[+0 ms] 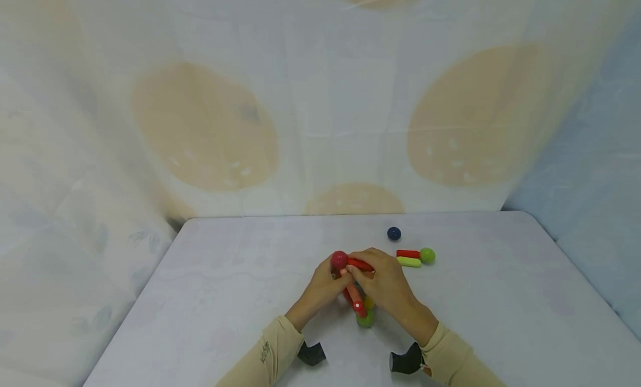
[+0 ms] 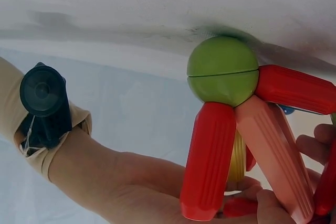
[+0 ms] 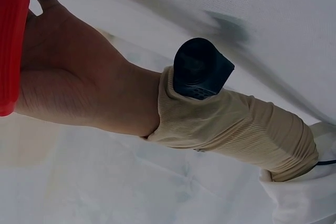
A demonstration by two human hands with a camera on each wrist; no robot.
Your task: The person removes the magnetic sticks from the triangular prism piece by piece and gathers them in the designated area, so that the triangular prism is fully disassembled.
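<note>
Hands meet over a cluster of coloured rods and balls

Both hands are together at the lower middle of the head view, closed around one small build of rods and balls. The left hand [image 1: 320,289] comes in from the lower left, its fingers curled against the build just under a dark red ball [image 1: 339,259] that sits at the top. The right hand [image 1: 388,287] comes in from the lower right and its fingers are clamped over a red rod [image 1: 359,263] running right from that ball. A pale orange rod [image 1: 353,294] slants down between the two hands towards a green ball [image 1: 365,319] resting on the worktop [image 1: 501,298], with a bit of yellow showing just beside it.

In the left wrist view the green ball [image 2: 222,70] fills the upper right of the frame, with a red rod [image 2: 208,161], a salmon rod [image 2: 275,161] and another red rod [image 2: 296,88] fanning out from it.

To the right of the hands, and apart from them, a short red rod [image 1: 408,254] lies touching a yellow-green rod [image 1: 409,261], and a light green ball [image 1: 427,255] sits at their right ends. A dark blue ball [image 1: 394,233] lies alone a little farther back. Beige sleeves cover both forearms, each with a black wrist camera [image 1: 311,353].
</note>
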